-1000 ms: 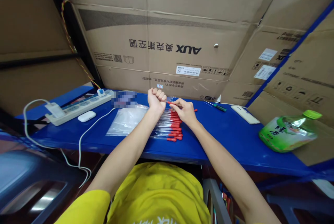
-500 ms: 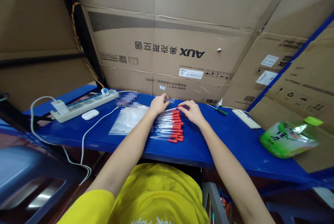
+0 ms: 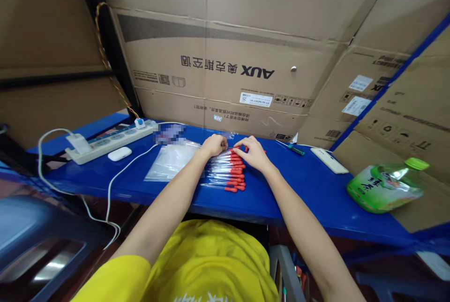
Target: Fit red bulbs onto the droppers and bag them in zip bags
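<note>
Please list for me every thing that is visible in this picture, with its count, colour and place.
droppers: a row, number unclear, clear with red bulbs, table middle
plastic bags: a stack, clear, left of droppers
power strip: one, white, table left
earbud case: one, white, beside power strip
cable: one, white, over table's front edge
screwdriver: one, green handle, right of hands
flat device: one, white, table right
bottle: one, green, lying far right
cardboard boxes: several, brown, behind table
table: one, blue
left hand: one, at row's far end
right hand: one, on red bulbs
</note>
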Demonstrator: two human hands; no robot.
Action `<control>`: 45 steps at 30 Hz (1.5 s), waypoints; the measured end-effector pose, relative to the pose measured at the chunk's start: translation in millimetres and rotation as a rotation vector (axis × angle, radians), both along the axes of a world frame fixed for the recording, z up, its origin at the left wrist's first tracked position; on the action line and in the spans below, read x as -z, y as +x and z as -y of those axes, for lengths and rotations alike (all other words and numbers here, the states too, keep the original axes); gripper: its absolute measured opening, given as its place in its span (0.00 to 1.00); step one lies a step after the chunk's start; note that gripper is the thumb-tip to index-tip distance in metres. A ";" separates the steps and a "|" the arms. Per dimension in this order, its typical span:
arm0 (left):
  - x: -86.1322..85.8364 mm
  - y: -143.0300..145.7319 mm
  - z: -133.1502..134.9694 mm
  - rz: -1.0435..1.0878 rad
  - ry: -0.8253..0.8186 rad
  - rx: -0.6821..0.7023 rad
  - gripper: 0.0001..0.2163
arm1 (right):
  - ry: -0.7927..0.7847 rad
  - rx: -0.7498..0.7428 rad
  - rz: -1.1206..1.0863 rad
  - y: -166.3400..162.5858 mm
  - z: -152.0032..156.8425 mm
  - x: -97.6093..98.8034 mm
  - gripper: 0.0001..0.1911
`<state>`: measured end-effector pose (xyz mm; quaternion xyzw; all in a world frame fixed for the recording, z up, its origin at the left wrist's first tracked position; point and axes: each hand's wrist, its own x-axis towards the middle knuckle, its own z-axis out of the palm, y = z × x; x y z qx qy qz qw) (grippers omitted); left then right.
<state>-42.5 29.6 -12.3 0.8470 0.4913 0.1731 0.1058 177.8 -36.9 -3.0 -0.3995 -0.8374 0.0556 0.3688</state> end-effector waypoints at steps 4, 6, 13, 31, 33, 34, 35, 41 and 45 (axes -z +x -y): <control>-1.3 3.3 4.7 0.035 0.020 -0.030 0.08 | 0.016 -0.026 -0.011 -0.2 2.1 -3.3 0.05; -2.7 4.4 7.3 0.039 0.025 -0.054 0.09 | 0.020 -0.046 -0.017 -0.5 3.0 -3.8 0.06; -8.2 6.0 13.1 0.038 0.049 -0.136 0.17 | 0.013 -0.031 -0.078 1.9 3.8 -7.5 0.09; -2.9 25.3 15.5 0.187 0.101 -0.080 0.13 | -0.198 0.345 0.168 95.5 -33.7 23.3 0.26; -3.2 26.5 16.2 0.172 0.102 -0.077 0.14 | -0.218 0.339 0.172 94.6 -34.1 25.0 0.26; -3.3 27.0 16.5 0.165 0.103 -0.080 0.14 | -0.232 0.346 0.173 94.6 -34.1 25.6 0.27; -3.5 27.5 16.8 0.159 0.103 -0.081 0.15 | -0.249 0.358 0.175 95.0 -33.9 25.9 0.28; -2.9 28.2 16.5 0.192 0.114 -0.055 0.15 | -0.334 0.431 0.209 102.7 -33.9 23.1 0.19; -0.5 27.8 14.2 0.286 0.129 -0.033 0.11 | -0.396 0.406 0.201 108.7 -34.8 18.7 0.07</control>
